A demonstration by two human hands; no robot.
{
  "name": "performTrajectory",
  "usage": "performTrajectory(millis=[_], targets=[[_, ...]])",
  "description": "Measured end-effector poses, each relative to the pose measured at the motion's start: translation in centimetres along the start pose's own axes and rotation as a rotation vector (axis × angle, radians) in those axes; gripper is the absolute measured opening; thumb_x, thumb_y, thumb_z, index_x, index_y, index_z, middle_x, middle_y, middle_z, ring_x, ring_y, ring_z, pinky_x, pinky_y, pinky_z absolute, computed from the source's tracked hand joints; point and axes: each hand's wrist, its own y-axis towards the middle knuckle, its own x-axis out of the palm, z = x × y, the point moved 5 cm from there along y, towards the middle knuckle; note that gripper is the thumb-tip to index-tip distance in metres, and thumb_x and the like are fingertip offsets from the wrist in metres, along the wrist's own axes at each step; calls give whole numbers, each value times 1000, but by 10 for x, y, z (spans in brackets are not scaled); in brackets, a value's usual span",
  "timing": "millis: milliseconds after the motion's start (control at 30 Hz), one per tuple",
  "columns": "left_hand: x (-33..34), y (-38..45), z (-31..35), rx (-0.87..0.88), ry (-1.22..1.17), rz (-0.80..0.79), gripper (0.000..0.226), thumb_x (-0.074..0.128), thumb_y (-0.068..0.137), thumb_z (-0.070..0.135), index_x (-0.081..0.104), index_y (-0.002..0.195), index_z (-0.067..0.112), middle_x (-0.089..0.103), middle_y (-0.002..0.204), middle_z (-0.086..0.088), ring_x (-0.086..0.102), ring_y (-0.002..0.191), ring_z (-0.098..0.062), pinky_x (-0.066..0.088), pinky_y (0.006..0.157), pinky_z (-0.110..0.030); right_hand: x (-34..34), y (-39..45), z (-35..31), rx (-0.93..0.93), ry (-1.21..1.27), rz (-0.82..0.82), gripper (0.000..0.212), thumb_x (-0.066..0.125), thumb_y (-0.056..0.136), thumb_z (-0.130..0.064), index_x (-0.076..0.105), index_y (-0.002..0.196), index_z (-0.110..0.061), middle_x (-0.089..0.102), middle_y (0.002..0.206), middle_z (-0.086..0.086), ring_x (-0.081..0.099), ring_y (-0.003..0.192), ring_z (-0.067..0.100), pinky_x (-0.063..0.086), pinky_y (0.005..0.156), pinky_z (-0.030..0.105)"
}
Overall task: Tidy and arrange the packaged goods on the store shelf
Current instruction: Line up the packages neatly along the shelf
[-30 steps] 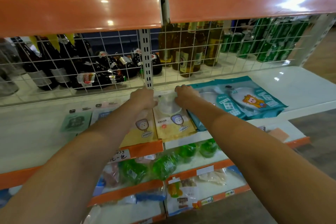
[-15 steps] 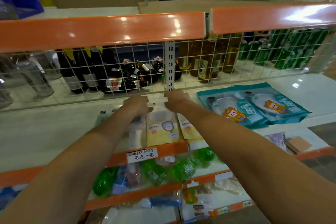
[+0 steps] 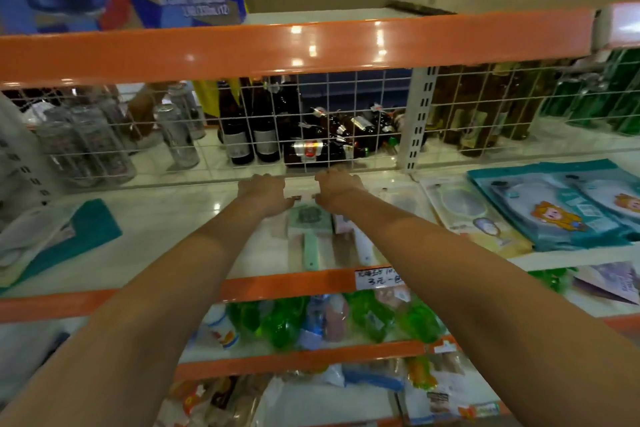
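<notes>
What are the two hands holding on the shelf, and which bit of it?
Both hands, left hand and right hand, are on the top edge of the clear brush packets, at the far end. Whether the fingers pinch or only press cannot be told.

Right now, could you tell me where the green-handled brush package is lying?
In the head view, the green brush package lies flat mid-shelf, just below the left hand and right hand.
</notes>
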Motion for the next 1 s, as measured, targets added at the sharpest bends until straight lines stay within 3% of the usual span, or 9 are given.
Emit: performTrajectory(millis=[133,367,1000], targets=[[2,-8,-47,-51,21,3,54,46,92,52,45,137,22,51,133,-8,48,122,-28,41,96,-38,12,12,-47,-65,9,7,44,49,93,-20,44,137,-15,43,141,8,36,133,26,35,104,41],[8,-23,-117,-197,-44,-13,48,44,94,48,46,136,26,43,144,-5,38,133,-27,29,107,-42,36,37,-124,-207,-31,-39,49,42,96,-20,34,144,-17,34,148,9,29,138,27,31,109,43],[41,-57,-264,-587,17,-112,49,44,93,48,47,133,20,51,131,-9,48,121,-30,41,97,-43,72,92,-281,-636,-46,-70,45,43,96,-23,39,140,-16,43,140,8,38,130,27,35,103,41]])
